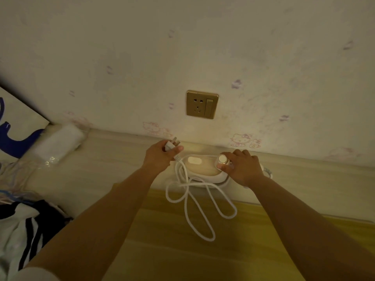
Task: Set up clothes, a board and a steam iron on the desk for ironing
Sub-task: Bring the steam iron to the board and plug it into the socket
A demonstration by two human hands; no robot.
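Observation:
A small white steam iron [203, 169] sits on the desk against the wall, at the far edge of a yellow ironing board [182, 250]. My right hand [241, 169] rests on its right end, fingers curled around the round white knob [222, 159]. My left hand [160, 157] pinches the white plug [171, 146], prongs pointing up toward the wall. The white cord [194, 201] lies in loose loops over the board. Black-and-white clothes [24, 230] lie at the lower left.
A gold wall socket with a switch [202, 104] is on the wall just above the iron. A white roll in clear plastic [58, 142] lies at the left by a white board with blue print [14, 126]. Pale desk surface [314, 185] extends right.

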